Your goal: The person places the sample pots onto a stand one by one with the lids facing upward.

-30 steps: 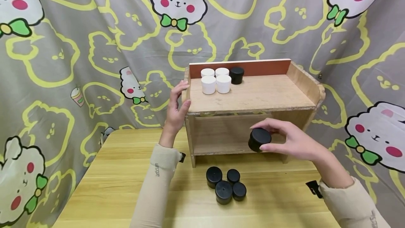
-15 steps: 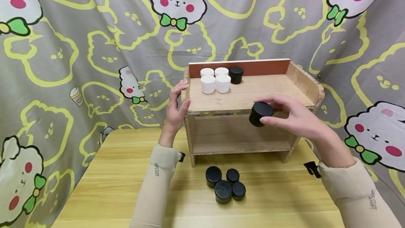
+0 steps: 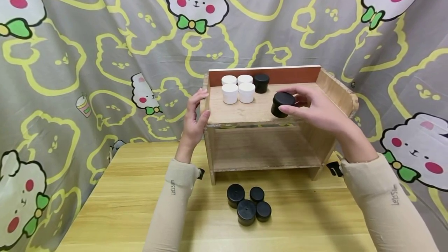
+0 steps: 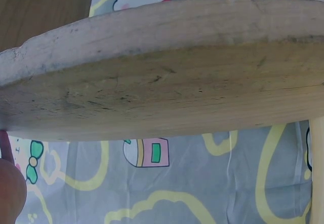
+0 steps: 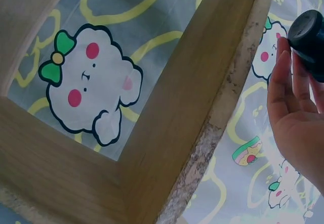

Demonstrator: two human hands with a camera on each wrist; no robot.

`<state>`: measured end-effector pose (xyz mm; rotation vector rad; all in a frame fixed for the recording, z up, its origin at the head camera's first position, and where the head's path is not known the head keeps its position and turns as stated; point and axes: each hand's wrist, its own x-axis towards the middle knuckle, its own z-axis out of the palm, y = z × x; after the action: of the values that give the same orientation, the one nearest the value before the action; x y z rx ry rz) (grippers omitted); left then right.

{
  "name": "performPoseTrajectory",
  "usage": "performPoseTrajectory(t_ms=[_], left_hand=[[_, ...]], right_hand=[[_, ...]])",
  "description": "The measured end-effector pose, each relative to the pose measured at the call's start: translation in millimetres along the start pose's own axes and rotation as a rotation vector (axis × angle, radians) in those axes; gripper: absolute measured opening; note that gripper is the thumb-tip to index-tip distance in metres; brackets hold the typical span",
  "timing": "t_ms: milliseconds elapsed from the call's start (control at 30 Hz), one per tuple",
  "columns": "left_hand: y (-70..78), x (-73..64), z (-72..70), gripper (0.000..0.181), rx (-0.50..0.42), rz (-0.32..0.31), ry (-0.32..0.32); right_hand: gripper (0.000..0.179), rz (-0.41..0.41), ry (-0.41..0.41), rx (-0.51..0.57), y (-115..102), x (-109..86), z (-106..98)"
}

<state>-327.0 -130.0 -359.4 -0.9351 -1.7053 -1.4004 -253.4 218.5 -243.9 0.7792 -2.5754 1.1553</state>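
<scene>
My right hand (image 3: 313, 108) holds a black lidded jar (image 3: 282, 104) between thumb and fingers, over the front of the wooden shelf's (image 3: 294, 100) upper board. The same jar (image 5: 309, 32) shows at the upper right of the right wrist view. My left hand (image 3: 195, 119) grips the shelf's left side panel, thumb at its front edge; in the left wrist view the panel (image 4: 162, 90) hides most of that hand. Several white jars (image 3: 230, 93) stand in two rows at the left of the upper board, with one black jar (image 3: 261, 83) beside the back row.
Several black jars (image 3: 246, 212) of two sizes stand grouped on the wooden table (image 3: 133, 193) in front of the shelf. A lower board (image 3: 266, 158) lies beneath the upper one. A patterned curtain (image 3: 140, 18) hangs behind and at both sides.
My right hand has lifted the black jar from in front of the lower opening to above the upper board's front. My left hand stays at the side panel.
</scene>
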Motion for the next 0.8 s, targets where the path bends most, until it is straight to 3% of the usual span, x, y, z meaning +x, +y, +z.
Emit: performPoseTrajectory(t_ms=[267, 800], left_hand=[[-1.3, 0.0, 1.2, 0.063, -0.011, -0.002, 0.005], [-1.3, 0.5, 1.1, 0.068, -0.003, -0.002, 0.003]], right_hand=[[0.041, 0.113, 0.023, -0.028, 1.5, 17.1, 2.4], [0.057, 0.205, 0.103, 0.008, 10.8, 55.7, 15.5]])
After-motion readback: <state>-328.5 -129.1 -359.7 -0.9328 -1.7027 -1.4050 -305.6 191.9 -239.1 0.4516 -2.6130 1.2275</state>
